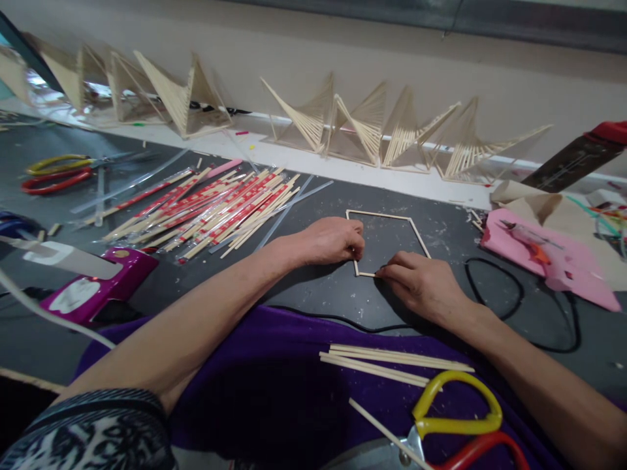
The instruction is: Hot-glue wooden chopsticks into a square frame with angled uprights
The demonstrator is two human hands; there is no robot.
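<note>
A four-sided frame of thin wooden sticks (379, 214) lies on the dark grey table in front of me. My left hand (334, 240) is closed, its fingertips pinching the frame's left stick above the near left corner. My right hand (422, 281) is closed too, with thumb and fingers on the near stick; it hides the near right corner. On the purple cloth over my lap lie several loose wooden sticks (392, 357). Scissors (458, 403) with one yellow and one red handle rest there, below my right forearm.
Wrapped chopsticks (206, 212) lie piled to the left, near another pair of scissors (63, 173) and a magenta device (100, 287). Several twisted stick models (362, 124) line the wall. At right are a pink glue gun (551, 258), a black cord (519, 307) and a dark bottle (568, 160).
</note>
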